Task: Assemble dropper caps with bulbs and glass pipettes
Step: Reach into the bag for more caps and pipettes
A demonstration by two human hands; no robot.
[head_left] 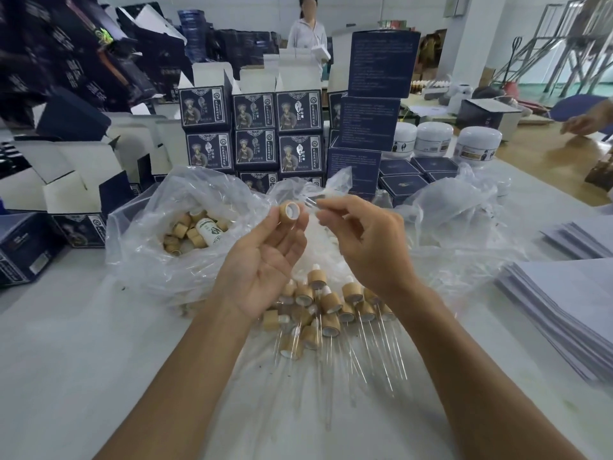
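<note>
My left hand [265, 257] pinches a bamboo-coloured dropper cap [289, 212] at its fingertips, with the cap's white-lined opening facing me. Just to the right, my right hand [361, 240] pinches a thin glass pipette [311, 202] whose end points at the cap's opening, a small gap apart. Below both hands lies a pile of assembled droppers [326, 310], bamboo caps with white bulbs and glass tubes pointing toward me. A clear plastic bag [159, 260] at the left holds several loose bamboo caps [185, 232] and a white bottle [209, 230].
Dark blue printed boxes [255, 134] are stacked behind the bags, with open white-lined cartons [66, 180] at the left. White jars [434, 139] stand at the back right. Stacks of paper sheets [564, 303] lie at the right. A person [306, 31] stands behind; another hand [583, 122] reaches in far right.
</note>
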